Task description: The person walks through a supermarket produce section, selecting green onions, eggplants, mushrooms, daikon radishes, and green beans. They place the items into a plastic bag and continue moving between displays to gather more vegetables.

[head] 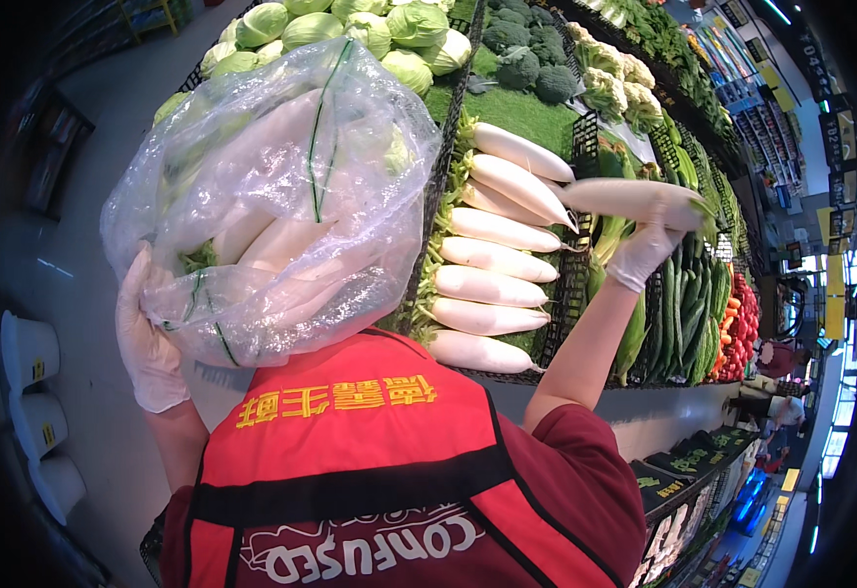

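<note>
My left hand [149, 331], in a thin white glove, grips the near left edge of a large clear plastic bag [369, 242] with green stripes. White daikon radishes [288, 246] lie inside the bag, partly hidden by its shiny folds. Also gloved, my right hand [647, 250] holds one daikon radish [605, 197] near its leafy end, raised above the corn and cucumbers. That radish is slightly blurred. Between my hands, several more daikons [498, 285] lie in a column on green matting, their leafy ends towards the bag.
Cabbages [399, 29], broccoli [524, 51] and cauliflower [619, 81] fill the far display. Corn [612, 158], cucumbers [682, 309] and carrots [729, 316] lie to the right, behind black dividers [568, 294]. White tubs [35, 353] stand on the floor at left. People are in the distance at right.
</note>
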Demonstrator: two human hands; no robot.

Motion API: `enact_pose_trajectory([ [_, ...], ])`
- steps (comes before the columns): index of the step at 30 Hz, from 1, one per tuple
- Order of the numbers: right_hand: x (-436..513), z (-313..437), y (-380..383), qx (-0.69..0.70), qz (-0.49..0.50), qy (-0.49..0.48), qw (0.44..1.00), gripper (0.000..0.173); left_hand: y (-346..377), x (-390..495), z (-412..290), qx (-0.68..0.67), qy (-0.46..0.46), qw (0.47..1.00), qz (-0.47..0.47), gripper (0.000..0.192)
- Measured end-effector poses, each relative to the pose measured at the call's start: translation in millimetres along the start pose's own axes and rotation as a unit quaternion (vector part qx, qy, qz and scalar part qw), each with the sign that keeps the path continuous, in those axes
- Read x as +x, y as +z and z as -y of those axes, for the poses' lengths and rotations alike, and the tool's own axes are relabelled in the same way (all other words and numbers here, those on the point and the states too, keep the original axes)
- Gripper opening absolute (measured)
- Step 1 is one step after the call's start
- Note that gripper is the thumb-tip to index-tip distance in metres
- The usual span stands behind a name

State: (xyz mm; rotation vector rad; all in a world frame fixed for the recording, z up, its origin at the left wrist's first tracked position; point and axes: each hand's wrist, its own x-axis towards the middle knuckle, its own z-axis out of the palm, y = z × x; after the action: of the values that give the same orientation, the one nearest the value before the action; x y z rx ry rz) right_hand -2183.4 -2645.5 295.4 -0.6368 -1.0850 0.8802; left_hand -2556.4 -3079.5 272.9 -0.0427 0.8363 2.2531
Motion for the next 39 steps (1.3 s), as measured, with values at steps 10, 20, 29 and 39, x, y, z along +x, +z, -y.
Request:
enact_pose_trajectory([
  [10, -95.0, -120.2, -10.7, -0.506, 0.501, -0.146, 0.686, 0.078, 26.5, -26.1, 7.3, 0.133, 0.081, 0.984, -0.082, 0.034],
  [20, -137.2, 73.6, 189.1, -0.02, 0.571, -0.107, 0.814, 0.019, 24.1, -43.7, 3.8, 0.119, 0.138, 0.981, -0.061, 0.042],
  [29, -321.2, 3.6, 330.3, -0.207, 0.856, -0.087, 0.466, 0.027, 25.3, -46.8, -8.0, 0.092, 0.194, 0.975, -0.054, 0.037],
  [39, -389.6, -30.8, 378.5, 0.212, 0.818, 0.265, 0.464, 0.03, -17.9, -28.4, -24.7, 0.068, 0.137, 0.988, -0.002, 0.026],
])
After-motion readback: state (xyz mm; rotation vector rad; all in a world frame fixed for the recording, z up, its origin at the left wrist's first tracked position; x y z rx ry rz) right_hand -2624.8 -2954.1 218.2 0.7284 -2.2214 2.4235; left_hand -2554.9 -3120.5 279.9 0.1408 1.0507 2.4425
